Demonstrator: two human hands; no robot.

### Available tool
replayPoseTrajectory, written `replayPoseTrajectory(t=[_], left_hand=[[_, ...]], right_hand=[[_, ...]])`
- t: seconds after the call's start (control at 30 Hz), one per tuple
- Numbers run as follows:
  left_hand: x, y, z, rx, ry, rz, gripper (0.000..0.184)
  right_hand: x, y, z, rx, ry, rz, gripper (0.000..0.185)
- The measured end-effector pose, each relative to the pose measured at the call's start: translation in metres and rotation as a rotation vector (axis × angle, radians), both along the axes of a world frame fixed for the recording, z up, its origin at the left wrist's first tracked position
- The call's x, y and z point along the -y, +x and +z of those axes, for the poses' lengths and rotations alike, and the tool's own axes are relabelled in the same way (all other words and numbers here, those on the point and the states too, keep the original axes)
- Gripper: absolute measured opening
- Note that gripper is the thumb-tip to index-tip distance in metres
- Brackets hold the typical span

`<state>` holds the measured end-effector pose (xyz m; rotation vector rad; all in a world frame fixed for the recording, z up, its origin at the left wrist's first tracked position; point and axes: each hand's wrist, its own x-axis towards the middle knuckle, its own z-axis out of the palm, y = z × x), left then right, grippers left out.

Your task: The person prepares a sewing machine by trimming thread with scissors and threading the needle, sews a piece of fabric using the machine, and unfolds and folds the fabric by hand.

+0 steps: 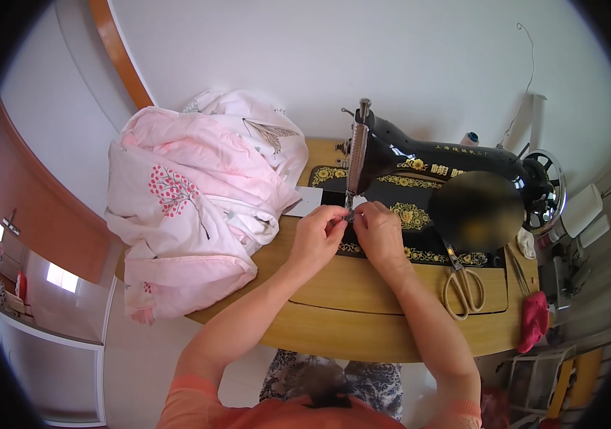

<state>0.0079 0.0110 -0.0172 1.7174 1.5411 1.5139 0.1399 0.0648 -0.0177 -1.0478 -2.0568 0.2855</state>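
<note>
A black sewing machine (pixel 427 154) with gold decoration stands on a wooden table. Both my hands are close together just in front of its needle bar (pixel 349 200). My left hand (pixel 318 234) pinches with thumb and forefinger at a small dark piece below the needle area. Facing it, my right hand (pixel 380 232) has its fingertips closed at the same spot. What exactly the fingertips hold is too small and partly hidden. To the left of my hands lies a heap of pink and white printed fabric (pixel 198 200), apart from them.
Scissors (pixel 465 289) with pale handles lie right of my right forearm, partly under a blurred round patch. A red cloth piece (pixel 533 322) hangs at the right edge of the wooden table (pixel 305 325). The handwheel (pixel 545 189) is at the machine's right end, near a thread spool (pixel 469 139).
</note>
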Motion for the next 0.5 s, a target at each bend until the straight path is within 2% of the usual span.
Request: replayPoseTrajectory(t=[0.13,0.23,0.4,0.5], left_hand=[[-0.001,0.001,-0.003,0.018,-0.001,0.012,0.016],[0.0,-0.001,-0.003,-0.066,0.04,0.03,0.016],[0.006,-0.002,0.0,-0.055,0.024,-0.034,0.018],[0.008,-0.003,0.002,-0.135,0.053,-0.069,0.021]], right_hand=[[0.001,0.001,-0.001,0.028,0.079,0.035,0.005],[-0.001,0.002,-0.002,0.105,0.132,0.102,0.008],[0.009,0.007,0.006,-0.002,0.024,0.2,0.006],[0.014,0.009,0.012,-0.114,-0.173,0.17,0.006]])
